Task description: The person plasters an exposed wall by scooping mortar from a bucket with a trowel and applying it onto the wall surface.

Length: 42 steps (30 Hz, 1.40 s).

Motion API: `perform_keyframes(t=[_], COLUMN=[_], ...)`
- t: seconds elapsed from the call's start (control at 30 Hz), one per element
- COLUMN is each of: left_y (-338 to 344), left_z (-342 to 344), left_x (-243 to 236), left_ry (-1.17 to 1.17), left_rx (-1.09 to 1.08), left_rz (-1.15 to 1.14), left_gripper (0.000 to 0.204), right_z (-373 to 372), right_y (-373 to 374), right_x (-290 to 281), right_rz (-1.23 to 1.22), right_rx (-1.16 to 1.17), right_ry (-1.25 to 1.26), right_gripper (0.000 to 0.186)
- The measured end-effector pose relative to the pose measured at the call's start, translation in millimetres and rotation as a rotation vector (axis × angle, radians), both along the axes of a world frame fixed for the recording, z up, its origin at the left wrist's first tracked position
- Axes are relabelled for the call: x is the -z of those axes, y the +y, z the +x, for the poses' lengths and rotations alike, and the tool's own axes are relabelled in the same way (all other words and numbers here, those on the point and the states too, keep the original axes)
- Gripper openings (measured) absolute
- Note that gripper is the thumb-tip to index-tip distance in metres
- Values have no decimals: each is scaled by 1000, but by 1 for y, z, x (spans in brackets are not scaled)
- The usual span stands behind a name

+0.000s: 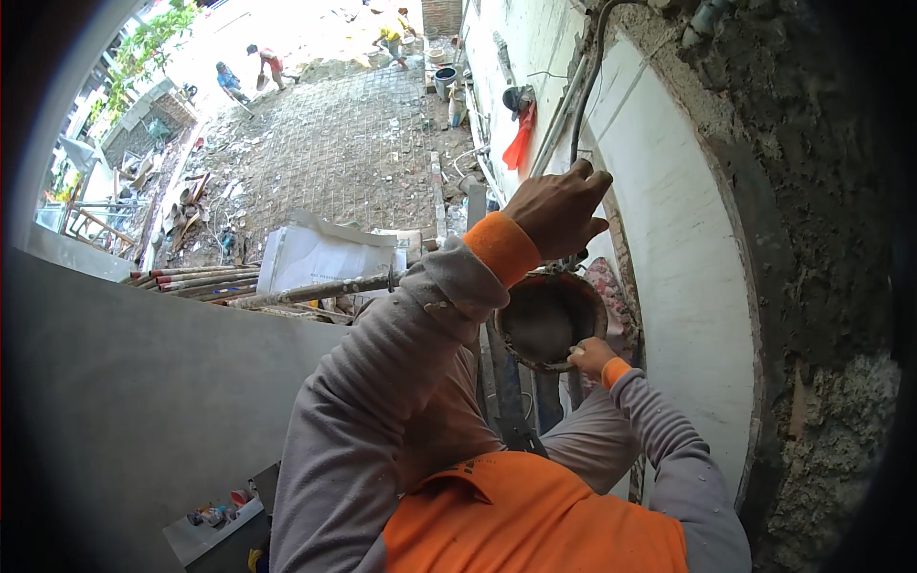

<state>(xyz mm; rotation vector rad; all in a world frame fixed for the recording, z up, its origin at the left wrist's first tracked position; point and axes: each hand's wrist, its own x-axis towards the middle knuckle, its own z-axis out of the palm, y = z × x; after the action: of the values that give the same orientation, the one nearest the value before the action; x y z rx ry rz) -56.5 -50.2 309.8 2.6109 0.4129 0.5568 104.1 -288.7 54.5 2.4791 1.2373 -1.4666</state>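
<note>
Grey long sleeves with orange cuffs, orange vest, 2 bare hands (559,210)

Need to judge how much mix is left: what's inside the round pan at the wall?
The round pan holds a grey, wet-looking layer of mortar across its bottom. The right hand grips its lower rim and the left hand covers its top edge, so the depth cannot be judged.

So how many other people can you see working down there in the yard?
3. One in blue at the far left edge, one in red bending beside them, and one in yellow farther right near the buckets. Others may be hidden.
</note>
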Motion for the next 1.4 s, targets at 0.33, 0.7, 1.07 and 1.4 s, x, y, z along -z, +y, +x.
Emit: perform_keyframes(t=[0.33, 0.7, 1.07, 1.4], left_y=[8, 5, 2, 6], left_z=[6, 15, 7, 3], left_x=[9, 11, 12, 10], left_ry=[-33, 7, -57, -65], left_rx=[-13, -17, -15, -21], left_rz=[-6, 46, 37, 102], left_gripper=[48, 52, 51, 49], right_z=[0, 10, -1, -11], right_y=[-35, -29, 16, 24], right_x=[-24, -70, -25, -7], right_rz=[418, 669, 135, -47], right_rx=[101, -191, -431, -150], right_ry=[-33, -756, -727, -377], right_gripper=[33, 27, 17, 28])
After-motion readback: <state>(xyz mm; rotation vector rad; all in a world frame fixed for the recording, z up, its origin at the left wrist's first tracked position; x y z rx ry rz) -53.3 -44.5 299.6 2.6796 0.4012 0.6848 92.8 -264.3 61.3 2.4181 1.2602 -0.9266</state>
